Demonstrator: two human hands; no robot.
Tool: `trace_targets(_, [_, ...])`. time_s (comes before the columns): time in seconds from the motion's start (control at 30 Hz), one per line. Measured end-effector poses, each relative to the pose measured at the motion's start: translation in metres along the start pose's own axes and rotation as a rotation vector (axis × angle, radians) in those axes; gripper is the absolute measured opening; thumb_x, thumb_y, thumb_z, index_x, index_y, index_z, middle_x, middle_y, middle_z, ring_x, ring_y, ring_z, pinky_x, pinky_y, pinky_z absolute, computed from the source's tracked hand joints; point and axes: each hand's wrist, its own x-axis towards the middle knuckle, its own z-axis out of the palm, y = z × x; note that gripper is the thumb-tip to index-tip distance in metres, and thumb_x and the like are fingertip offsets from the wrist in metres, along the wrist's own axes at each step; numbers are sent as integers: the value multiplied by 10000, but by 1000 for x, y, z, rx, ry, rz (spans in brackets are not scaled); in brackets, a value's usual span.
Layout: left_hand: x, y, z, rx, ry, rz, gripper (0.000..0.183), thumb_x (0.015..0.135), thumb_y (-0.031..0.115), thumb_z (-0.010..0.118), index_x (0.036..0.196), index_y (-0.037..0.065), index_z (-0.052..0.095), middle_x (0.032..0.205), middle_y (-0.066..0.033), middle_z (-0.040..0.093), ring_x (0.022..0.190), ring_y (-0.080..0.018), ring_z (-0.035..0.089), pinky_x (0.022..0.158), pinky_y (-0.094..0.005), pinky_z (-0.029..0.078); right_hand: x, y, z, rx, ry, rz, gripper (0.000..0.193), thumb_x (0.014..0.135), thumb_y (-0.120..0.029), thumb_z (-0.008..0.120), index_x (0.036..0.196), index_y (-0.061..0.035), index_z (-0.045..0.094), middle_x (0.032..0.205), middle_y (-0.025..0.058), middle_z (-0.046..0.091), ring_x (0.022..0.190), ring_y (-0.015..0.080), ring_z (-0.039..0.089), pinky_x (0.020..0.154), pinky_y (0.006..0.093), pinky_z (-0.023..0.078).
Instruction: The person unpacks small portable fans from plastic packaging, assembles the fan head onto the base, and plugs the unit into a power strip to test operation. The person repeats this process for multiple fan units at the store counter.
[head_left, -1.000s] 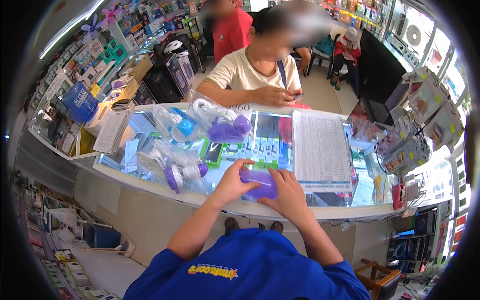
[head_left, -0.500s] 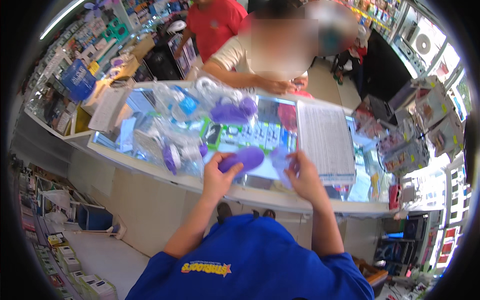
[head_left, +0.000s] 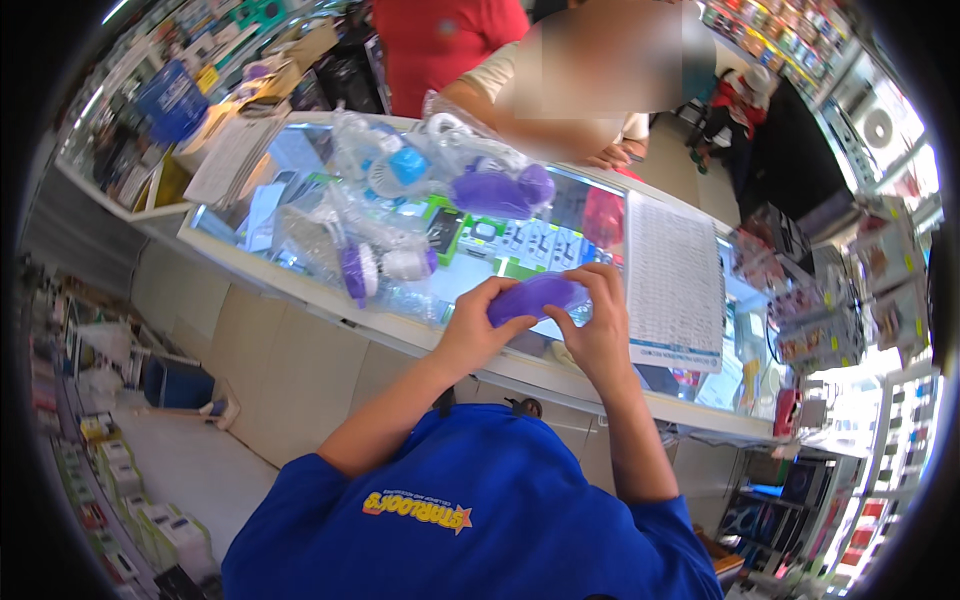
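Above the counter's near edge, both hands hold a purple oval plastic piece [head_left: 532, 298] between fingers and thumbs. My left hand [head_left: 474, 325] grips its left end. My right hand [head_left: 600, 328] pinches the other end, where a paler, see-through purple part lies against the oval; whether the two are joined I cannot tell. Just to the left, a purple-and-white handheld device [head_left: 362, 270] lies in clear plastic wrap. Farther back, a larger purple item [head_left: 490, 192] and a blue-and-white one [head_left: 395, 175] also lie in clear bags.
Under the glass counter [head_left: 585, 385] are small boxed goods. A clipboard with a printed form [head_left: 675, 285] lies on its right side, and a stack of papers [head_left: 230, 155] at its left end. Across the counter a person in a light shirt [head_left: 490, 90] leans on it, beside one in red [head_left: 440, 50].
My hands have come together. The purple oval from my left hand and the see-through piece from my right now meet. The view has shifted, and the person opposite has leaned closer.
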Motion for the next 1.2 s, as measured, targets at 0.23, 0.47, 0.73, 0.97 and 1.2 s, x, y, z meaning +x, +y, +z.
trace_targets(0.23, [-6, 9, 31, -682, 277, -394, 378, 927, 170, 811, 1182, -27, 614, 1094, -106, 708, 982, -145, 690, 850, -316, 565, -35, -34, 19, 57, -96, 43, 947, 658, -33, 929, 1506, -38, 507, 1567, 239, 469, 1412, 460, 504, 1090, 489, 522])
trace_targets(0.47, [1, 66, 10, -719, -18, -486, 363, 981, 204, 748, 1268, 24, 617, 1172, -72, 699, 1041, -160, 670, 895, -365, 536, -14, -14, -8, -93, -107, -100, 644, 786, 93, 740, 1408, -28, 626, 1427, 204, 660, 1193, 376, 712, 986, 415, 601])
trace_targets(0.73, [-19, 91, -77, 961, 549, 228, 229, 836, 142, 848, 984, 28, 715, 933, -124, 628, 883, -340, 649, 792, -457, 519, 19, -9, 1, 340, -324, -69, 593, 825, 107, 715, 1393, -49, 643, 1403, 181, 685, 1207, 349, 708, 1020, 409, 576])
trace_targets(0.97, [-8, 73, -113, 966, 452, 90, 111, 940, 127, 728, 940, 28, 678, 876, -137, 676, 861, -363, 656, 763, -479, 523, 65, -11, 73, 243, -496, -531, 790, 718, 33, 791, 1462, -126, 578, 1513, 113, 595, 1219, 337, 666, 921, 428, 615])
trace_targets(1.2, [-11, 66, -99, 773, 535, 316, 78, 951, 80, 735, 931, 14, 698, 806, -159, 663, 742, -365, 638, 676, -464, 500, 100, -42, 163, 53, -348, -569, 718, 766, -135, 800, 1450, -91, 587, 1260, 114, 671, 1047, 318, 666, 814, 430, 608])
